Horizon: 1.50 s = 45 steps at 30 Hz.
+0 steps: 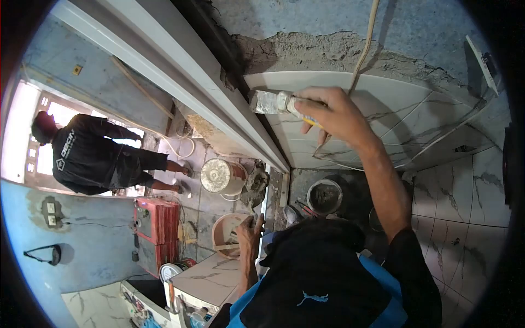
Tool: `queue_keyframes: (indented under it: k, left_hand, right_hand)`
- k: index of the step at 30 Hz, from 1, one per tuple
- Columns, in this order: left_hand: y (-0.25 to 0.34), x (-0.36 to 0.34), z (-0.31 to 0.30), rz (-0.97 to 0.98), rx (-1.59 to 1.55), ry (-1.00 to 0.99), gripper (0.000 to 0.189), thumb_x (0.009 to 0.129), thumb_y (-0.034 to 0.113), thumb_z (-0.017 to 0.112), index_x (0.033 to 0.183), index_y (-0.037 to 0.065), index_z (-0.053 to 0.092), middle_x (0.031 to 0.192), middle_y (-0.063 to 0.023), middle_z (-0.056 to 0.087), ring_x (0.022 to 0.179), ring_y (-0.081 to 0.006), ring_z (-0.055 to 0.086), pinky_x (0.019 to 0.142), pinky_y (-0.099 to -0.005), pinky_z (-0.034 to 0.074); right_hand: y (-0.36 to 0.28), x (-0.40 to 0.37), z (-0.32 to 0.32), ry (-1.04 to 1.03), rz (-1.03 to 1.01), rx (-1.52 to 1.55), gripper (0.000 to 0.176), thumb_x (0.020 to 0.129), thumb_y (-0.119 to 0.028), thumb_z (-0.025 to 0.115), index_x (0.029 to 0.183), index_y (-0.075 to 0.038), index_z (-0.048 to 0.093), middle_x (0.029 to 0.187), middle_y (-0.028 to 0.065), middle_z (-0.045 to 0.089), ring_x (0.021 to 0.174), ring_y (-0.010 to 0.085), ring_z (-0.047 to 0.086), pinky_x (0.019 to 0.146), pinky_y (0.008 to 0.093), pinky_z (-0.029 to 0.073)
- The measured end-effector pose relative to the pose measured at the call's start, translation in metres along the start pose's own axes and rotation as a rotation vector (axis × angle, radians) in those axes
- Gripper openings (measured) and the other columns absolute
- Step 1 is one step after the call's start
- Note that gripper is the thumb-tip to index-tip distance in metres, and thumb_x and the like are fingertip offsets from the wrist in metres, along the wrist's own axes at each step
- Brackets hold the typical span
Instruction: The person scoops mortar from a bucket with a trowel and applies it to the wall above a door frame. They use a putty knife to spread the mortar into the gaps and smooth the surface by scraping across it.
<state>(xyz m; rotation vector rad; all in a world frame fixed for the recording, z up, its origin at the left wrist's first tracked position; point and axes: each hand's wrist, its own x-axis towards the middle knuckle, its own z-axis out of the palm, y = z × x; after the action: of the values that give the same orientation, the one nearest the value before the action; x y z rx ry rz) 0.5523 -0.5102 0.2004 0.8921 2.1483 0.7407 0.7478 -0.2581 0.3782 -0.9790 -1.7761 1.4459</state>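
My right hand [336, 112] is closed around the yellow handle of a putty knife [268, 102]. The knife's flat blade, smeared with whitish-grey material, lies across the edge where the marbled wall tiles [306, 82] meet a dark door jamb [235, 71]. Lower down, my left hand [250, 235] hangs beside a round pinkish basin [221, 232], its fingers partly bent and apart, with nothing visible in them. A board and grey mortar show inside that basin. Near my body stands a dark bucket [324, 197] with grey mix in it.
Beyond the white door frame [164, 65], another person [98, 153] stands in dark clothes. A lidded bucket [221, 175], a red tool chest [156, 221] and a tile-topped box [208, 276] stand on that side. Cable [363, 52] hangs along the wall above the tiles.
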Motion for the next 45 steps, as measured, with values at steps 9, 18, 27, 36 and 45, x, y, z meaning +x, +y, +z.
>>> queue_keyframes:
  k: [9, 18, 27, 36, 45]
  left_hand:
    - [-0.007, -0.005, 0.004, -0.051, -0.071, 0.001, 0.038, 0.087, 0.031, 0.062, 0.076, -0.005, 0.063, 0.058, -0.0121, 0.060, 0.050, -0.0161, 0.057, 0.049, -0.0290, 0.042]
    - [-0.017, -0.004, 0.004, -0.038, -0.083, 0.044, 0.037, 0.087, 0.031, 0.063, 0.076, -0.004, 0.066, 0.059, -0.0089, 0.062, 0.048, -0.0129, 0.056, 0.047, -0.0274, 0.044]
    - [-0.006, -0.006, 0.001, -0.019, -0.063, 0.032, 0.037, 0.086, 0.031, 0.063, 0.076, -0.004, 0.066, 0.059, -0.0098, 0.063, 0.048, -0.0130, 0.058, 0.047, -0.0271, 0.044]
    - [-0.004, -0.003, -0.003, -0.039, -0.064, 0.040, 0.037, 0.086, 0.031, 0.064, 0.073, -0.004, 0.065, 0.058, -0.0092, 0.062, 0.049, -0.0126, 0.057, 0.046, -0.0262, 0.044]
    - [-0.012, -0.006, -0.006, -0.043, -0.040, 0.050, 0.039, 0.086, 0.031, 0.063, 0.073, -0.006, 0.064, 0.057, -0.0123, 0.062, 0.047, -0.0156, 0.058, 0.049, -0.0284, 0.045]
  right_hand:
    - [-0.026, 0.037, -0.019, -0.161, 0.008, -0.062, 0.032, 0.088, -0.025, 0.058, 0.096, 0.005, 0.063, 0.079, 0.0103, 0.062, 0.059, 0.0149, 0.064, 0.041, 0.0261, 0.050]
    - [-0.051, 0.041, -0.036, -0.139, -0.047, 0.088, 0.034, 0.085, -0.024, 0.060, 0.100, 0.006, 0.062, 0.082, 0.0111, 0.064, 0.058, 0.0163, 0.063, 0.041, 0.0260, 0.049]
    - [-0.063, -0.008, -0.025, 0.065, -0.316, -0.176, 0.033, 0.088, -0.025, 0.059, 0.106, 0.003, 0.063, 0.080, 0.0129, 0.066, 0.068, 0.0176, 0.066, 0.054, 0.0278, 0.053]
    - [-0.015, -0.012, 0.037, 0.402, -0.567, -0.275, 0.030, 0.085, -0.010, 0.061, 0.112, 0.004, 0.060, 0.096, 0.0213, 0.065, 0.085, 0.0292, 0.066, 0.072, 0.0326, 0.052]
    - [-0.004, 0.013, 0.022, 0.259, -0.442, -0.248, 0.033, 0.086, -0.017, 0.065, 0.115, 0.000, 0.061, 0.093, 0.0121, 0.069, 0.079, 0.0104, 0.061, 0.070, 0.0253, 0.049]
